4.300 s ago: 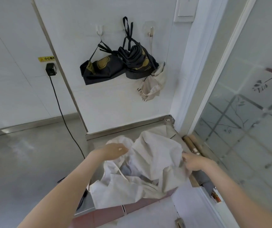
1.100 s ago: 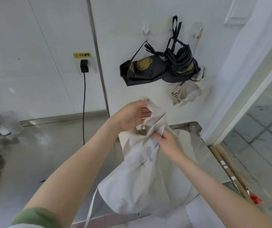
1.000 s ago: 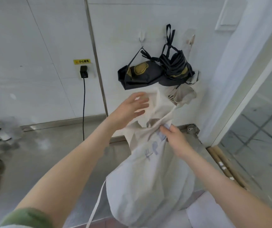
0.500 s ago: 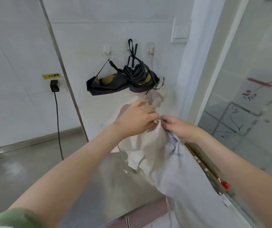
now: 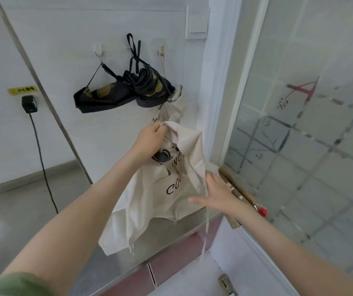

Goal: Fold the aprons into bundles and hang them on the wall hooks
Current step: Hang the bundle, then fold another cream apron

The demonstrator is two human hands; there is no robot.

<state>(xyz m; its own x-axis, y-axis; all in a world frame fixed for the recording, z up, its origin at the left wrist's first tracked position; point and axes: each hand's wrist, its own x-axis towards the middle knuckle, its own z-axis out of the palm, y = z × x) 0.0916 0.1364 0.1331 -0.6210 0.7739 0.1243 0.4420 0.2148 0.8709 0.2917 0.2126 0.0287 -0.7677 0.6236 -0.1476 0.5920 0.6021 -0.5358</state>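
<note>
A cream apron with black print hangs in the air in front of the wall. My left hand pinches its top edge and holds it up. Lower and to the right, my right hand is spread with straight fingers against the apron's right side. Two black apron bundles hang by their straps from wall hooks. A cream bundle hangs below the right hook, partly behind the raised apron.
A steel counter lies below the apron. A frosted glass partition stands close on the right. A black plug with a cable is on the left wall. A light switch sits above the hooks.
The apron came up off the counter and now hangs open with its printed side showing. My right hand let go of the top edge and dropped to the apron's right side.
</note>
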